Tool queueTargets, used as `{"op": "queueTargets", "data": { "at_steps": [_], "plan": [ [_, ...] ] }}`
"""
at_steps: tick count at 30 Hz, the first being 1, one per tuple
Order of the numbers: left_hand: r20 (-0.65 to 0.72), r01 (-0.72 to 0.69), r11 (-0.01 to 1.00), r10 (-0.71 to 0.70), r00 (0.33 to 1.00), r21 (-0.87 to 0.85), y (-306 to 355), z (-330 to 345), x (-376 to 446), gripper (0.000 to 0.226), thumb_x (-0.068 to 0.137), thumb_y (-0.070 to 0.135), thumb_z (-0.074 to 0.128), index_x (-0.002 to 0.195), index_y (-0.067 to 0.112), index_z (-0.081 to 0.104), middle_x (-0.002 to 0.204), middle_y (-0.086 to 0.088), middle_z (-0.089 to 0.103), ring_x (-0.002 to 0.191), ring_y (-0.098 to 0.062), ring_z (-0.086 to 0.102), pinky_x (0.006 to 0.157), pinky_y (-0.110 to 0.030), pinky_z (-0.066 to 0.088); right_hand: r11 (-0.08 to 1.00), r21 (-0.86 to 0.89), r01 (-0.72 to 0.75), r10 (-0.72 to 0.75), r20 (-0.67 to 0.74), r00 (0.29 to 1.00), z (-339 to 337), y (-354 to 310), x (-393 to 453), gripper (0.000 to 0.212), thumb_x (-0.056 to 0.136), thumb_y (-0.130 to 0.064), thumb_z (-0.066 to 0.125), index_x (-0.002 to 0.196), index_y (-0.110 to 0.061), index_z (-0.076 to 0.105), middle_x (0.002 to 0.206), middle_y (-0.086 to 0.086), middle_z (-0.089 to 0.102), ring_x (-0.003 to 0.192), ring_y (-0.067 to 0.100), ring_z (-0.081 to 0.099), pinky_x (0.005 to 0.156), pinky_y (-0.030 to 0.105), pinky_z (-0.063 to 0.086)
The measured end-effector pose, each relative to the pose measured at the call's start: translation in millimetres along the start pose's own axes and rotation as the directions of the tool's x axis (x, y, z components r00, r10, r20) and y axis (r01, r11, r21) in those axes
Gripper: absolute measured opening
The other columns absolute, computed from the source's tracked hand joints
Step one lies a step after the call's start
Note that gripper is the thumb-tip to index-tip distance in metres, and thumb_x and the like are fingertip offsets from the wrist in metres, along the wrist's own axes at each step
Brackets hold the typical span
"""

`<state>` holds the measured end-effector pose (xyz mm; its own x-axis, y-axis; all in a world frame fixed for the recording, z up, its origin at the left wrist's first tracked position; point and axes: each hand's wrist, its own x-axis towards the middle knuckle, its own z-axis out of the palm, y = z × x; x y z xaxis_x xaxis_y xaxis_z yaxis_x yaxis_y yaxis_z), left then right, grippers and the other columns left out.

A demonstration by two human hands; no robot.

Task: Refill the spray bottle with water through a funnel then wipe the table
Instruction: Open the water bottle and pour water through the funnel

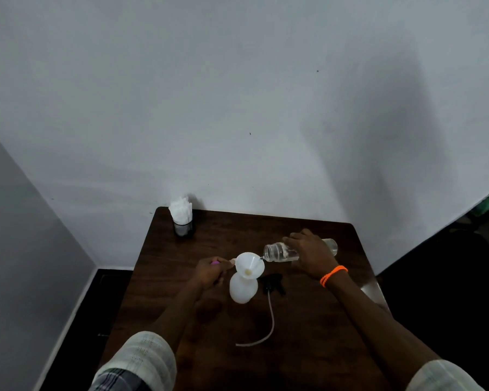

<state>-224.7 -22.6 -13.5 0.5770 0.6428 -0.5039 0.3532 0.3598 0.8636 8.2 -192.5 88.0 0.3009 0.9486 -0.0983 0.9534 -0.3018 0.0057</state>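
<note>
At frame centre, the right hand (312, 256) grips a tilted clear bottle (280, 252) over the funnel (249, 266) seated in the spray bottle (242, 289), while the left hand (211, 273) pinches the funnel's tab.

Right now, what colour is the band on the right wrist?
Bright orange. The band sits on the wrist behind the right hand, seen best in the head view.

right hand (312, 256) tipping water bottle (283, 252), funnel (250, 265)
</note>
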Motion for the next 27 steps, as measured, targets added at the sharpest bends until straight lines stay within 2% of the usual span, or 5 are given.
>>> {"op": "queueTargets", "data": {
  "at_steps": [9, 15, 22, 27],
  "plan": [
    [-0.001, 0.002, 0.999, -0.002, 1.0, 0.032, -1.5, 0.6, 0.4, 0.031, 0.084, 0.025, 0.079, 0.093, -0.004, 0.07, 0.056, -0.008, 0.057, 0.045, -0.017, 0.048, 0.039, -0.022, 0.036, 1.0, 0.005, 0.004, -0.004, 0.006, 1.0, 0.9, 1.0, 2.2, 0.069, 0.072, -0.025, 0.08, 0.137, -0.018, 0.059, 0.126, 0.003, 0.066, 0.111, 0.029, 0.054, 0.087, 0.043, 0.051],
    [-0.014, -0.012, 1.0, 0.012, 1.0, 0.011, 0.0, 2.8, 0.1, 0.016, 0.086, 0.017, 0.076, 0.086, 0.003, 0.068, 0.057, -0.01, 0.056, 0.039, -0.015, 0.046, 0.037, -0.019, 0.035, 1.0, 0.002, 0.012, -0.012, -0.012, 1.0, 2.2, 1.5, 4.8, 0.066, 0.069, -0.029, 0.076, 0.133, -0.023, 0.061, 0.119, -0.003, 0.066, 0.104, 0.025, 0.054, 0.079, 0.039, 0.05],
    [-0.027, 0.018, 1.0, -0.018, 0.999, -0.004, -1.1, -2.8, 3.4, 0.022, 0.084, 0.02, 0.078, 0.092, 0.001, 0.072, 0.055, -0.007, 0.058, 0.042, -0.015, 0.048, 0.039, -0.021, 0.036, 1.0, -0.005, 0.014, -0.015, -0.012, 1.0, 6.5, 1.0, 7.4, 0.067, 0.069, -0.03, 0.078, 0.133, -0.023, 0.061, 0.119, -0.002, 0.066, 0.104, 0.025, 0.054, 0.08, 0.039, 0.051],
    [-0.03, 0.027, 1.0, -0.028, 0.999, -0.011, 0.2, -4.8, 2.4, 0.022, 0.084, 0.02, 0.079, 0.091, 0.0, 0.073, 0.054, -0.006, 0.056, 0.042, -0.016, 0.045, 0.038, -0.021, 0.035, 1.0, -0.012, 0.022, -0.022, -0.026, 0.999, 9.6, 1.4, 8.5, 0.064, 0.067, -0.031, 0.08, 0.128, -0.024, 0.064, 0.113, -0.002, 0.068, 0.098, 0.024, 0.055, 0.074, 0.039, 0.051]
  ]
}}
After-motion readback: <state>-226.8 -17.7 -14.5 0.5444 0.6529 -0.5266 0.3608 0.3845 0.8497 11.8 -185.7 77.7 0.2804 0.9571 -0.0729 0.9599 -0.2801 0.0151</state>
